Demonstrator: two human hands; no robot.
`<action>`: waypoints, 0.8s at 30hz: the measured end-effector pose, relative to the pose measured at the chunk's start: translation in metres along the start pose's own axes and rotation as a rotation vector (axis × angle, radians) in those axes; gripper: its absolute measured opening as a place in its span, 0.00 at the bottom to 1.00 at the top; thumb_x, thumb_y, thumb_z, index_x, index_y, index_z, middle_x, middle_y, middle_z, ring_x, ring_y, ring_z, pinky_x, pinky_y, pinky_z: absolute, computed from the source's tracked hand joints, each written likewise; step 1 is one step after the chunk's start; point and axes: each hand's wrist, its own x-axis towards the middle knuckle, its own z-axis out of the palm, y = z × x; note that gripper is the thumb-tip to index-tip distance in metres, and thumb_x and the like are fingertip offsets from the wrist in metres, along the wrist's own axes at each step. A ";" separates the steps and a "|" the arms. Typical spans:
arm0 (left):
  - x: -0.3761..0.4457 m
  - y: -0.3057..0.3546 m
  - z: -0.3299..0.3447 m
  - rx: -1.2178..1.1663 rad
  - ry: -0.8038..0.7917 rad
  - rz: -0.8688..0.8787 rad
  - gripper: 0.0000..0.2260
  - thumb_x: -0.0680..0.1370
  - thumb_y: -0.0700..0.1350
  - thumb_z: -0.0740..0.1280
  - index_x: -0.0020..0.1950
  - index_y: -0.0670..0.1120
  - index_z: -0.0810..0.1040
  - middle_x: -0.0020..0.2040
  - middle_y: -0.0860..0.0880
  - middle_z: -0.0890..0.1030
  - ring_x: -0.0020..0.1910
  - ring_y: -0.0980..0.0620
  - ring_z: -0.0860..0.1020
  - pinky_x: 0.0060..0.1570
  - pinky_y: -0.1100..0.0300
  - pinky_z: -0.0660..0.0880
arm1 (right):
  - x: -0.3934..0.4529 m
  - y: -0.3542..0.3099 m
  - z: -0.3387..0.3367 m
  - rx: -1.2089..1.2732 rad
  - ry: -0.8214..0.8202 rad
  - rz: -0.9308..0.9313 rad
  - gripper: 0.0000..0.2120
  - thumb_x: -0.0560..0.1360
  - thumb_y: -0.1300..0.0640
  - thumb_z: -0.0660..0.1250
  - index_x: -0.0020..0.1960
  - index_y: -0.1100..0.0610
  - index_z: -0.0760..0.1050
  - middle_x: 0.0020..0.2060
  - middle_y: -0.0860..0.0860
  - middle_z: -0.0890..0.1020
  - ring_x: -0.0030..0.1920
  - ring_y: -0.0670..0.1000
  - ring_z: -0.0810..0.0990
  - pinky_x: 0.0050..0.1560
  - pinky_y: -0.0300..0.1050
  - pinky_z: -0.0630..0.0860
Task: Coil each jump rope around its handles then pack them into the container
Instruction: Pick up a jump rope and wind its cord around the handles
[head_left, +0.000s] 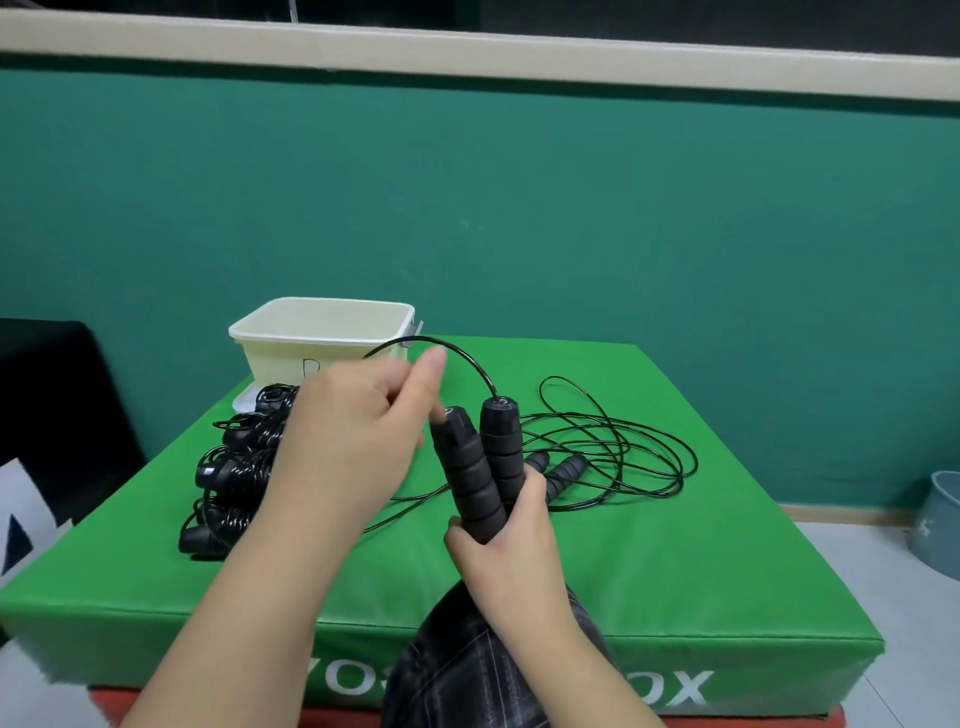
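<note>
Green pad (675, 571), container (291, 353), coiled ropes (234, 467), loose rope (613, 452)

**Both hands raised, close together**

I see my right hand (511, 540) low, fingers curled in a tight grip, forearm angling in from below. My left hand (353, 441) sits just above and left of it, thumb and fingertips pinched.

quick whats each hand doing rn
Left hand: fingers curled, pinching the black cord above the handles.
Right hand: gripping both foam handles together, upright.

Head-worn camera looks forward and down, close over the green mat (675, 571).
</note>
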 end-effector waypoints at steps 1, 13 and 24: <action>0.007 -0.004 0.001 0.011 0.060 0.163 0.19 0.79 0.56 0.61 0.34 0.48 0.81 0.27 0.49 0.77 0.28 0.55 0.72 0.34 0.61 0.69 | -0.001 0.000 0.000 -0.007 -0.002 -0.012 0.20 0.60 0.51 0.66 0.48 0.42 0.62 0.45 0.42 0.76 0.43 0.44 0.75 0.39 0.40 0.70; 0.022 -0.006 0.045 -0.091 -0.600 -0.071 0.11 0.79 0.53 0.60 0.45 0.51 0.80 0.32 0.58 0.77 0.28 0.64 0.72 0.31 0.64 0.66 | -0.007 -0.002 -0.007 0.100 -0.077 0.014 0.21 0.66 0.49 0.68 0.55 0.44 0.63 0.45 0.42 0.76 0.41 0.41 0.75 0.39 0.33 0.71; 0.047 0.014 0.025 0.236 -0.858 -0.028 0.12 0.68 0.55 0.72 0.49 0.53 0.78 0.41 0.51 0.83 0.41 0.50 0.80 0.45 0.56 0.78 | -0.011 -0.003 -0.006 0.083 -0.023 -0.021 0.22 0.63 0.49 0.66 0.55 0.42 0.64 0.47 0.41 0.75 0.46 0.40 0.75 0.40 0.32 0.70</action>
